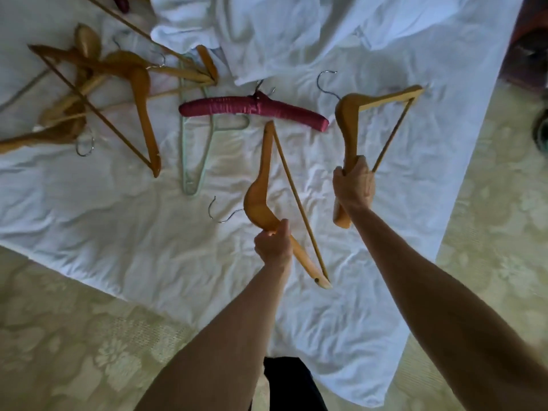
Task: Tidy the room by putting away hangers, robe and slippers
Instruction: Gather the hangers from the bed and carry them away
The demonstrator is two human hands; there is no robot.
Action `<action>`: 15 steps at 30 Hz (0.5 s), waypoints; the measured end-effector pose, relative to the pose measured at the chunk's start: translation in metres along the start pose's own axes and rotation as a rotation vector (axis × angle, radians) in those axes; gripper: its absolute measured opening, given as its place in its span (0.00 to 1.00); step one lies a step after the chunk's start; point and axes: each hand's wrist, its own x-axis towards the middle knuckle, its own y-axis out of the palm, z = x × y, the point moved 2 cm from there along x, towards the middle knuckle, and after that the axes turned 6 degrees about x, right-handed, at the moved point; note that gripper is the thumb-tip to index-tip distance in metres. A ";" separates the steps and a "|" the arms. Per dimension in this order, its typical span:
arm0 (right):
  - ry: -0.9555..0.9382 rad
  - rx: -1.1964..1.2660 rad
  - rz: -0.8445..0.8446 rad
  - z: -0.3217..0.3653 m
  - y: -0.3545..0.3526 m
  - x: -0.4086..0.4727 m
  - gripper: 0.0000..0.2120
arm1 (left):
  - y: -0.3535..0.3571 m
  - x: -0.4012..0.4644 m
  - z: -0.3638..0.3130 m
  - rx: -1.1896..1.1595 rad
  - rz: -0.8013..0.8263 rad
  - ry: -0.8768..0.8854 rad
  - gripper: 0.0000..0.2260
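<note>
My left hand (274, 246) grips a wooden hanger (261, 200) by its lower arm, with the metal hook pointing left above the white sheet. My right hand (354, 185) grips a second wooden hanger (348, 126) by one arm, its hook pointing up and left. Between and beyond them a padded magenta hanger (252, 108) lies on the bed. A pale green plastic hanger (192, 143) lies left of it. Several wooden hangers (89, 84) are piled at the upper left. A white robe (267, 31) is crumpled at the top.
The white sheet (118, 218) covers the bed, whose edges run diagonally at the lower left and right. Pale patterned carpet (489, 232) lies on both sides. Dark objects (530, 54) stand at the far right edge.
</note>
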 end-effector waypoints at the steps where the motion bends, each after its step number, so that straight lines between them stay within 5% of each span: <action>1: -0.008 0.051 0.018 0.002 -0.011 -0.014 0.14 | -0.013 -0.010 -0.011 0.021 0.021 0.049 0.13; 8: 0.025 0.429 0.204 0.047 -0.100 -0.139 0.14 | -0.115 -0.093 -0.083 0.034 0.157 0.242 0.12; 15: -0.115 0.527 0.475 0.112 -0.161 -0.236 0.12 | -0.205 -0.173 -0.111 0.007 0.203 0.377 0.12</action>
